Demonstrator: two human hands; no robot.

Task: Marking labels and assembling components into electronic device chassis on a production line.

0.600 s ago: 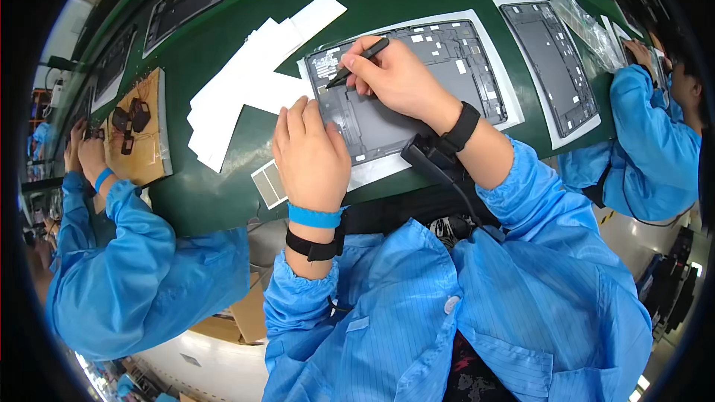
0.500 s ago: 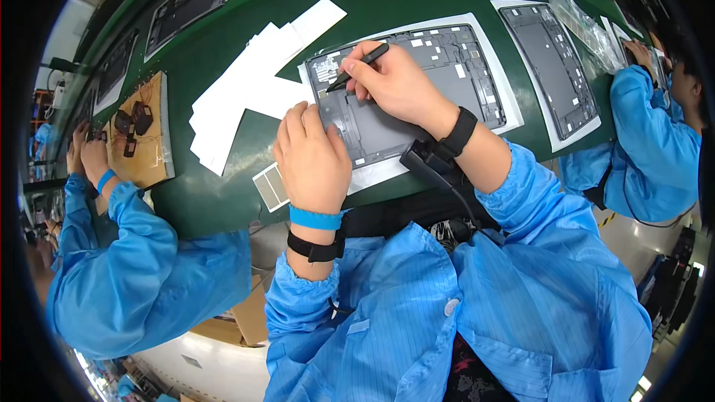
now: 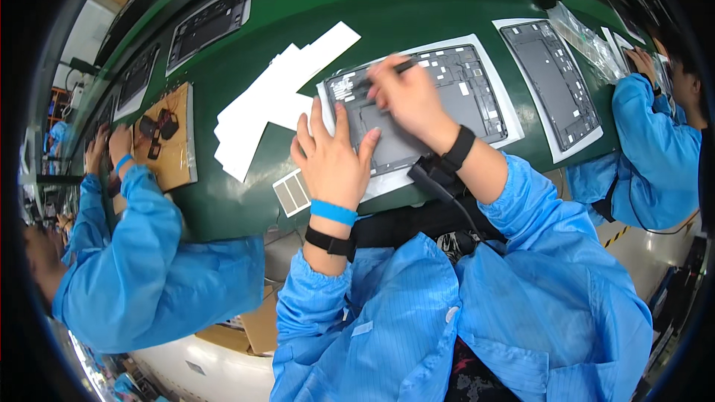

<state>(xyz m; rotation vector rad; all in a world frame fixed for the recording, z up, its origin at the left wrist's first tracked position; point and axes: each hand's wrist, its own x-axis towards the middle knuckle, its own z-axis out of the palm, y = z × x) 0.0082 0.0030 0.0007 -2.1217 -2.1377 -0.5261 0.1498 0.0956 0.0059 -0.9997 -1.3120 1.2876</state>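
On the green bench (image 3: 417,11), the dark-grey rectangular housing (image 3: 450,115) runs left-to-right beneath your right hand (image 3: 410,100), gripping a slim black tool (image 3: 404,66); your splayed left hand (image 3: 333,158) overlaps its near-left corner.

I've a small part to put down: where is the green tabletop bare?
Bare green tabletop shows beyond the middle dark grey rectangular shell, and between the fanned white paper sheets and the flat tan board. Around the left hand it is crowded with sheets, that shell and a small tan striped card.

the surface (image 3: 417,11) was green, sheets (image 3: 272,89) white, pen (image 3: 406,66) black, panel (image 3: 460,115) grey with white patches (image 3: 464,88), smock (image 3: 402,305) blue with fine stripes.
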